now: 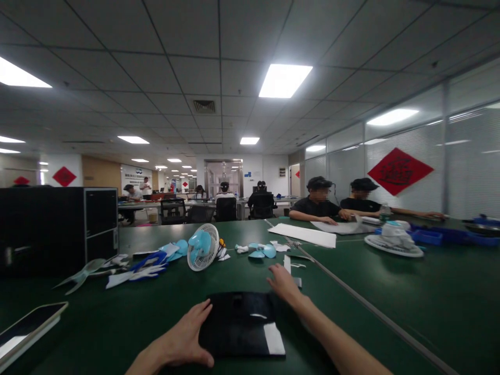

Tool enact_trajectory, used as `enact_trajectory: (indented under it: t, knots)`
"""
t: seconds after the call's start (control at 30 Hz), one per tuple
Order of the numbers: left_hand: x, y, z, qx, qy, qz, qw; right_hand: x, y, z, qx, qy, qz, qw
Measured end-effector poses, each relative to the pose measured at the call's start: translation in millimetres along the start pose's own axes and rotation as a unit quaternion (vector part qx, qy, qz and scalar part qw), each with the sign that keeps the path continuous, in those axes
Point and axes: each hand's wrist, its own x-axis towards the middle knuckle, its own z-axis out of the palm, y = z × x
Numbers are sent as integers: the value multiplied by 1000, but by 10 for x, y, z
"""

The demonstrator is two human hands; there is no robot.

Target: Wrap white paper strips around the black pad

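A flat, glossy black panel (234, 325) lies on the green table in front of me, with a bright white patch at its near right corner. My left hand (182, 333) is at the panel's left edge, its thumb and fingers spread along it; whether it grips cannot be made out. Past the panel's far right corner, my right hand (284, 281) reaches forward with its fingers apart, and nothing shows in it. Just beyond those fingers are a white strip (287, 263) and other small pale pieces, partly hidden by the hand.
A white fan cage with light blue blades (202, 247), loose blue blades (261, 251) and gloves (144, 271) lie across the table. At left stand a black computer tower (58, 229) and a tablet-like device (31, 330). Two people (318, 203) work at the right.
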Motion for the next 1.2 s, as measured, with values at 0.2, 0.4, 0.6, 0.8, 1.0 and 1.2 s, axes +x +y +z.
enact_trajectory:
  t: [0.2,0.4,0.6,0.8,1.0,1.2]
  knots:
    - [45,-43,71,14,14,-15,1000,50,401,13,-81,39,90,992]
    - [96,-34,129,27,39,-27,998,65,520,88,-105,20,128,986]
    - [148,-58,161,32,65,-34,997,54,526,53,-110,4,143,984]
    - [219,-183,207,38,71,-28,996,44,524,33,-100,6,142,985]
    - [226,-162,188,38,67,-35,996,49,568,33,-80,20,156,984]
    - [159,-35,105,38,55,-45,997,27,725,-241,-65,79,213,972]
